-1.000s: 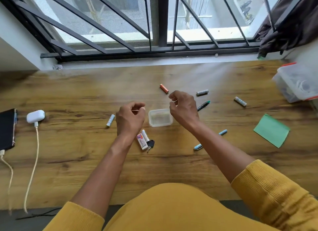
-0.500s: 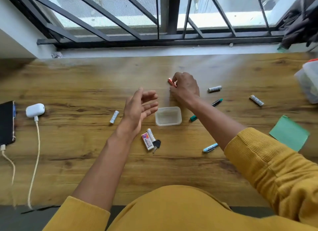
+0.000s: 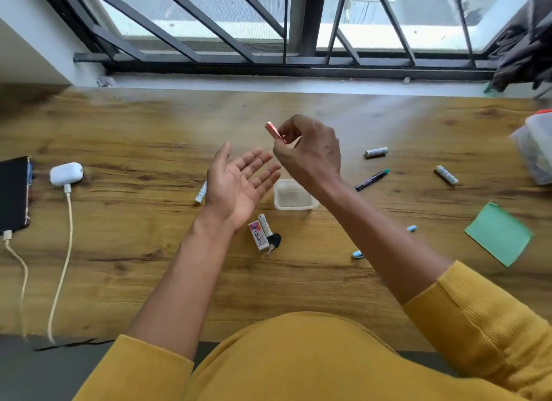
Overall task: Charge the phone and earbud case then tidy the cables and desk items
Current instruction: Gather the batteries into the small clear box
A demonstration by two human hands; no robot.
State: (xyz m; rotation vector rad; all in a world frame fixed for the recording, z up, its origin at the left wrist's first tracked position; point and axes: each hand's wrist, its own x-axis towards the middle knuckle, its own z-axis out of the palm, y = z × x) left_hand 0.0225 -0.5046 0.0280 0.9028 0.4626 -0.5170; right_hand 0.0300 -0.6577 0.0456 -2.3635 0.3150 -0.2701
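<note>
Right hand [image 3: 309, 153]: we find it raised above the bench [image 3: 125, 251], fingers curled, pinching an orange battery [image 3: 274, 133] whose free end points up and to the left.

Left hand [image 3: 239, 185]: palm up, fingers spread and relaxed, holding nothing; we see it just left of and below the right hand, the battery above its fingertips.

Clear plastic tub [image 3: 294, 196]: on the bench directly under the right wrist, just right of the left palm.

Near the left wrist: a pink eraser box [image 3: 258, 236], a white battery [image 3: 265, 224] touching it, and a black key [image 3: 274, 242] beside both. Another white battery [image 3: 201, 191] shows partly behind the left hand.

Right of the hands: two white batteries [image 3: 376, 152] [image 3: 446, 175], a teal-capped marker [image 3: 372, 179], two blue ends of a pen [image 3: 411, 228] crossed by the right forearm, a green sticky pad [image 3: 498, 234], and a clear storage box [image 3: 534, 153] at the right edge.

Far left, well apart from both hands: we note the white earbud case [image 3: 66, 173] with a cable [image 3: 61, 266] plugged in, and the dark phone [image 3: 13, 197] with its own cable [image 3: 21, 269] attached at its near end.
</note>
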